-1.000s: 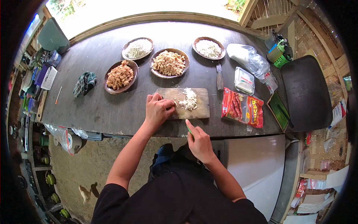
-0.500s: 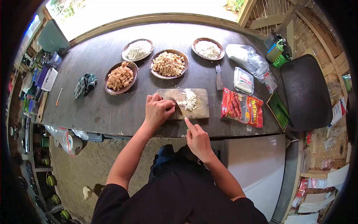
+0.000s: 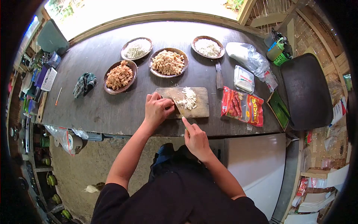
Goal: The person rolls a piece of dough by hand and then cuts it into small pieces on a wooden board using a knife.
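Observation:
My left hand [image 3: 159, 109] is closed over the left part of a wooden cutting board [image 3: 201, 104], its fingers bent and bunched together. What lies under those fingers is hidden. My right hand [image 3: 196, 140] grips a knife [image 3: 178, 108] by its greenish handle, the index finger stretched forward along it. The blade rests at the board just right of my left fingertips. Beside the blade is a loose heap of thin white cut strips [image 3: 188, 99], perhaps enoki mushroom.
Behind the board stand a bowl of browned pieces [image 3: 119, 76], a bowl of paler pieces [image 3: 168, 62] and two plates of white strips [image 3: 137, 49] [image 3: 208, 48]. Right are a brush [image 3: 219, 76], a red sausage packet [image 3: 242, 107], plastic bags [image 3: 248, 58] and a black tray [image 3: 305, 91]. A cloth [image 3: 85, 84] lies left.
My right hand and the knife have shifted slightly left, and the blade's angle has changed. My left hand stays almost in place. A pale shape on the floor has moved a little.

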